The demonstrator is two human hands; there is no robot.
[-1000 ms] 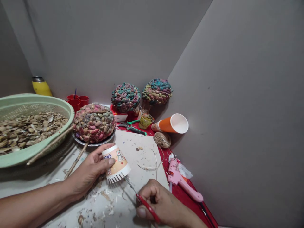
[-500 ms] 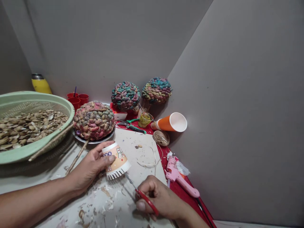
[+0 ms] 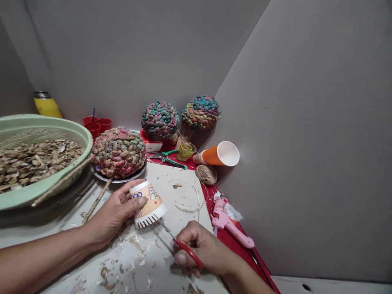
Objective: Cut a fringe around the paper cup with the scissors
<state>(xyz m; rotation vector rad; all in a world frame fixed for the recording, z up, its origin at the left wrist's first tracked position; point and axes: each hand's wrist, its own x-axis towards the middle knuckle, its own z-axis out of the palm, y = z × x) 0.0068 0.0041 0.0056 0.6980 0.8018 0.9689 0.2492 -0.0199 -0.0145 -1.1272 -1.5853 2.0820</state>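
A printed paper cup, tan with a white band, is gripped by my left hand, its cut rim tilted down toward me. Narrow slits run along part of that rim, leaving a fringe of strips. My right hand is closed around the red handles of a pair of scissors. The blade tips meet the cup's rim just right of the fringe. Paper scraps and bits of shell lie scattered on the pale board below. Some of the right fingers are hidden behind the handles.
At left stands a green basket of shells. Beside it, a ball covered in coloured shells sits on a metal plate. Two similar balls stand farther back. To the right are orange paper cups, a twine roll and a pink glue gun.
The whole view has shifted slightly. Both hands keep their holds on the cup and scissors, and the blades stay at the rim with little visible difference.
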